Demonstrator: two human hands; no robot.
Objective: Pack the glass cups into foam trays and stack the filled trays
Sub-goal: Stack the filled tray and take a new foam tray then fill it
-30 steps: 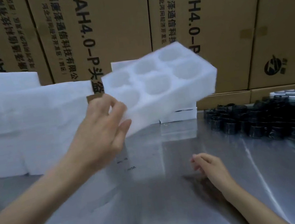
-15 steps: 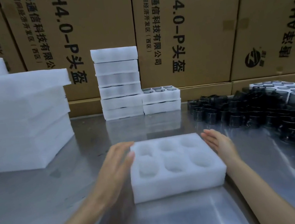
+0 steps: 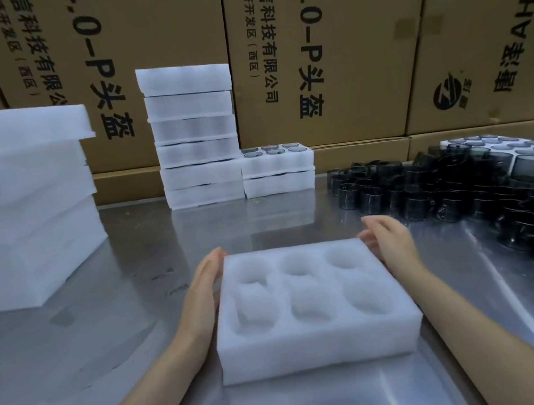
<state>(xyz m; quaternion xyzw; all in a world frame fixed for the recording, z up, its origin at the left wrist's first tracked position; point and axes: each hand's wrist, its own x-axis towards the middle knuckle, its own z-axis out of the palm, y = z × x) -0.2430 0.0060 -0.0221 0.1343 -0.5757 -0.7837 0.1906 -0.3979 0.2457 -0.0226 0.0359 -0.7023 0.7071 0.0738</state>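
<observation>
Glass cups (image 3: 459, 192) — dark, smoky mugs with handles — are massed at the right of the frame on the steel table (image 3: 78, 377), close enough to be reached once a tray is ready. Behind everything, printed cardboard cartons (image 3: 323, 44) are stacked as a wall across the top of the frame. At the left edge a tall pile of empty foam sheets and trays (image 3: 24, 205) is kept as supply. In the upper middle, a stack of filled trays (image 3: 195, 133) is set against the cartons, and just beside it a shorter stack (image 3: 278, 172) is seen, whose top tray shows six cup rims, so some of the packing is judged already done.

At lower centre an empty foam tray (image 3: 312, 307) with six round pockets lies flat on the table, long side toward the camera, all pockets unfilled. It is flanked by both hands, apparently to square it up before loading. The left hand (image 3: 202, 291) is laid along the tray's left wall, fingers straight and pressed together against the foam. The right hand (image 3: 388, 244) is held at the far right corner, fingers straight and together — whether foam is actually touched there cannot be told. Nothing is gripped by either hand, so cup loading is judged the next step.
</observation>
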